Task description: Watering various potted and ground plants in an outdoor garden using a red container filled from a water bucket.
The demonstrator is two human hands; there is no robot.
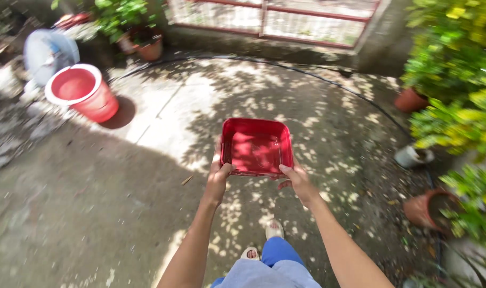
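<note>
Far to your left a red bucket point(82, 92) stands on the concrete, apparently tilted, with a pale round fan-like thing point(47, 53) behind it and a potted plant point(145, 44) near the gate. Your left hand point(218, 180) grips the near left corner of the square red tub point(257, 146), thumb hooked over the rim and the fingers hidden beneath. The tub hangs out in front of you at arm's length, above the dappled ground point(163, 122), and it seems to hold a shallow layer of water. Your right hand point(299, 182) clamps the near right corner the same way, thumb on top.

You hold only the near edge, so the far side could dip and spill. A black hose point(360, 96) curves over the yard on the right, and clay pots point(428, 209) line the plants point(456, 80) there. Stepping that way without looking could catch a sandal point(274, 229).
</note>
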